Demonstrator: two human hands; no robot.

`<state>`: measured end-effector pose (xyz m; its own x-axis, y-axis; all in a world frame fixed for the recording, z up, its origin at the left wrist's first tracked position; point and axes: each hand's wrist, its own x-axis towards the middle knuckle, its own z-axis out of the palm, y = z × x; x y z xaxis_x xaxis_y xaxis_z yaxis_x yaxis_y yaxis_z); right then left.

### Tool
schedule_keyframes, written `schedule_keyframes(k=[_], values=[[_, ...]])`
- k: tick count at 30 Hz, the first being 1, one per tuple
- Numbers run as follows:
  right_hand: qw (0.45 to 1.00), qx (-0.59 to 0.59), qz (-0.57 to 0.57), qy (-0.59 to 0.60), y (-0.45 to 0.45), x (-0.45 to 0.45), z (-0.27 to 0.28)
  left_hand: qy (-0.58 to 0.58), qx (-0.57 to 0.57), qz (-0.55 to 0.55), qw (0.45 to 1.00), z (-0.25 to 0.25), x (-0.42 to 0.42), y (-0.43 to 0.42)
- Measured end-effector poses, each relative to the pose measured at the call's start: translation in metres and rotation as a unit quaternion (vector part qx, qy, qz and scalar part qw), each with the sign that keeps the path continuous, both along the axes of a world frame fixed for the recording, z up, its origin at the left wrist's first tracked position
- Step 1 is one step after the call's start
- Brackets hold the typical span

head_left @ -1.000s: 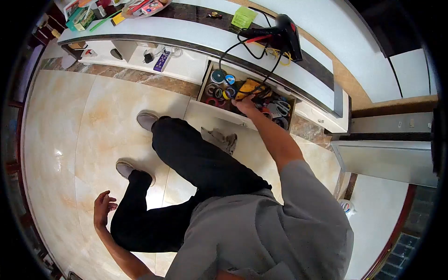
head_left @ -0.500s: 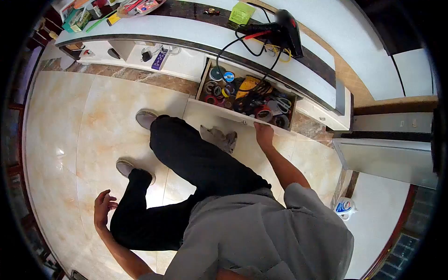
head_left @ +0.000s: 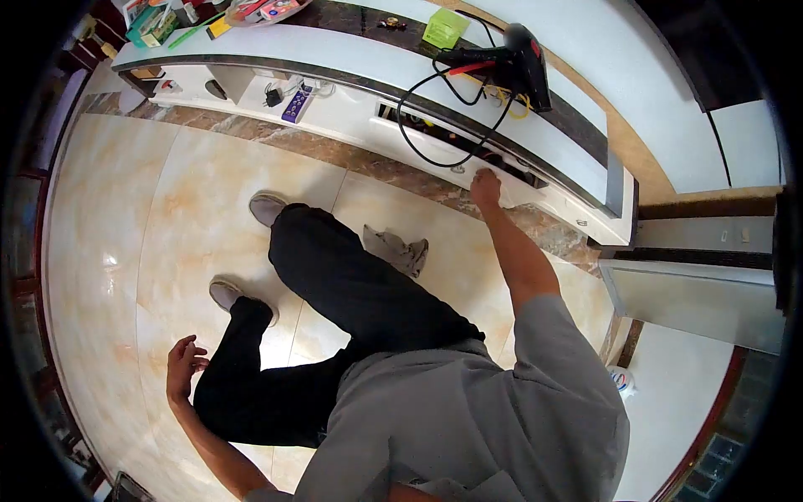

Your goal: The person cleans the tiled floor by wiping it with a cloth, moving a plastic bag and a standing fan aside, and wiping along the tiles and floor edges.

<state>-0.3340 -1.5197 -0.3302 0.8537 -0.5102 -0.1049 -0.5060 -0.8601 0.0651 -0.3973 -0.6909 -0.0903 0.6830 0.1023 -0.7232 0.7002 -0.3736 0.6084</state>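
My right hand [head_left: 486,187] is against the front of a white drawer [head_left: 418,146] in the low cabinet, just right of its small handle. Its fingers are bent together, with nothing visible in them. Only a narrow gap shows above the drawer front, and most of its contents are hidden. A black cable loop hangs over the drawer front from the black hair dryer [head_left: 527,67] on the cabinet top. My left hand [head_left: 186,366] hovers beside my left knee, fingers apart and slightly curled, holding nothing.
A purple power strip [head_left: 297,104] lies on the open shelf. On the cabinet top are a green box [head_left: 445,28] and a bowl of small packets [head_left: 261,10]. A grey cloth [head_left: 396,248] lies on the floor by my leg. A white bottle [head_left: 621,381] stands at the right.
My right hand has gone from inside the drawer to its front. The drawer, wide open before, has moved inward and is nearly closed. My left hand has stayed about where it was.
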Motion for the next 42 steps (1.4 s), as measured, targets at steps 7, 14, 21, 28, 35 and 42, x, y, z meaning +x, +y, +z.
schedule_keyframes(k=[7, 14, 21, 28, 35, 42], values=[[0.990, 0.092, 0.011, -0.102, -0.026, 0.012, -0.007, 0.010, -0.005, 0.002, 1.000, -0.005, -0.001, 0.004], [0.992, 0.100, -0.013, -0.075, -0.007, 0.030, -0.003, 0.018, 0.008, -0.003, 1.000, -0.005, -0.003, 0.003], [0.943, 0.213, 0.179, 0.184, 0.100, -0.021, -0.062, 0.021, 0.013, 0.033, 0.999, -0.004, -0.020, 0.009], [0.949, 0.276, 0.121, 0.094, 0.091, -0.030, -0.033, 0.032, 0.007, 0.063, 0.998, -0.011, -0.026, 0.022], [0.961, 0.044, -0.081, -0.259, 0.071, 0.035, 0.073, 0.038, 0.002, 0.053, 0.998, -0.015, -0.026, 0.029], [0.969, -0.157, 0.018, -0.190, 0.007, 0.039, 0.021, 0.028, -0.005, 0.034, 0.999, -0.012, -0.018, 0.022]])
